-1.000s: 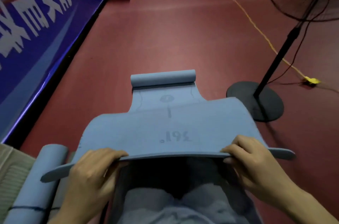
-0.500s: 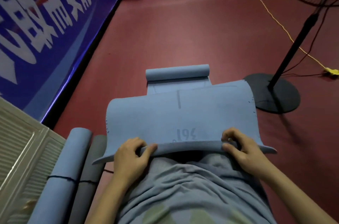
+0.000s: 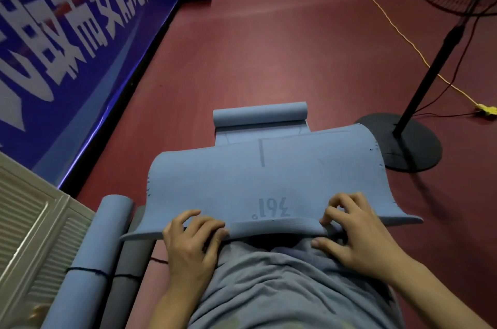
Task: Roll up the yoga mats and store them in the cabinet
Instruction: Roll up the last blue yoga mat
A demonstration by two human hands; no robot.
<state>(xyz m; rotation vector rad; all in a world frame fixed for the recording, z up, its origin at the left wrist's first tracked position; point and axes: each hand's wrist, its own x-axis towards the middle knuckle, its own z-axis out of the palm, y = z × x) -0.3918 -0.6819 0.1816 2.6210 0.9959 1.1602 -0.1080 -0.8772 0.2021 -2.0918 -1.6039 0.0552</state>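
Blue foam makes up the yoga mat (image 3: 263, 180), which arches up off the red floor (image 3: 269, 46) just in front of the person's lap, its far end curled into a small roll (image 3: 259, 113) and its near edge pinched by both hands, the left hand (image 3: 192, 237) and right hand (image 3: 355, 231) each closed on that edge with fingers over the top. Rolling looks barely begun at this near end, so the next move likely calls for tucking the edge under tightly and evenly. Two rolled mats (image 3: 107, 261) already lie bound beside the pale slatted cabinet (image 3: 29, 234) at the left.
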